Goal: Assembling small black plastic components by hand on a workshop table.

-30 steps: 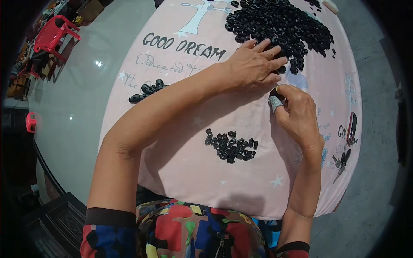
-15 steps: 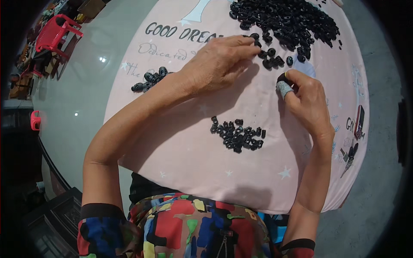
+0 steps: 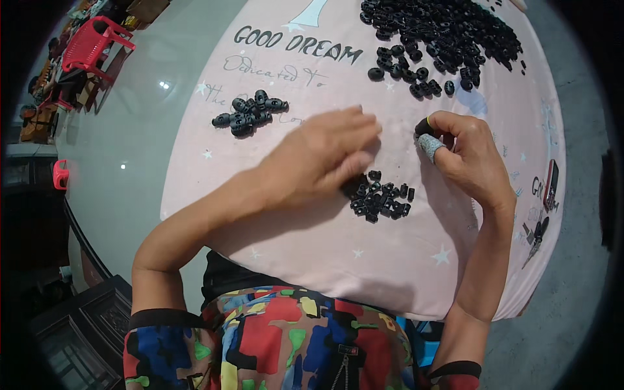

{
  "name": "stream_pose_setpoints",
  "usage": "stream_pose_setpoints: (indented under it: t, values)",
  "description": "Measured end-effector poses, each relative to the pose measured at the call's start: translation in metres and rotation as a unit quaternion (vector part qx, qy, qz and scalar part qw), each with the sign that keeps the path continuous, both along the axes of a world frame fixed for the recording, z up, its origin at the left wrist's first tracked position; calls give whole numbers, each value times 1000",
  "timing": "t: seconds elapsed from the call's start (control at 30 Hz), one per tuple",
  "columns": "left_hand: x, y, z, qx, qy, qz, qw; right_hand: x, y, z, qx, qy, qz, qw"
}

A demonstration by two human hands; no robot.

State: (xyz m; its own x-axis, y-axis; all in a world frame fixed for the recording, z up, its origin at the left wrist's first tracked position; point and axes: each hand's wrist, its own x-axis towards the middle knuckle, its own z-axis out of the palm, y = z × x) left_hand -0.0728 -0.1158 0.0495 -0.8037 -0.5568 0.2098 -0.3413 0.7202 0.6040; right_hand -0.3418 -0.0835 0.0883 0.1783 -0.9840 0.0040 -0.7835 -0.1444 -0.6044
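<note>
My left hand, blurred by motion, hovers over the pink cloth with its fingers stretched out and the thumb apart. Nothing shows between its fingers. Its thumb side partly covers a small heap of black plastic plungers. To the right, my right hand is closed in a pinch, with a grey wrap on the thumb and a black cover on the index finger. Whatever it pinches is hidden. A big pile of black oval cord-lock shells lies at the far side. At left sits a small group of black cord locks, plungers apparently fitted.
The pink printed cloth covers the rounded table. Near its right edge lie a red phone-like object and a bunch of keys. A red plastic chair stands on the floor at far left.
My left hand has drawn back from the edge of the big pile toward me, down beside the plunger heap. My right hand keeps its pinch in nearly the same place. The view has shifted slightly.
</note>
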Motion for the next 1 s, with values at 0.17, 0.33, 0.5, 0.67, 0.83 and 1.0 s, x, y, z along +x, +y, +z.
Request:
stream_pose_setpoints:
  t: [0.17,0.33,0.5,0.67,0.83,1.0]
  values:
    - [6,48,-14,-19,-55,-52,997,3,-1,2,7,-28,5,1000]
    - [5,40,-13,-4,38,-27,999,3,0,4,15,-16,14,1000]
    - [-11,-14,-7,-38,114,123,985,5,0,1,38,-41,6,998]
    - [-22,-31,4,-46,98,146,983,8,1,0,45,-86,20,995]
    - [-8,-5,20,123,-13,102,987,9,2,1,98,-86,38,991]
    - [-13,9,3,92,1,35,995,7,3,8,114,-88,54,988]
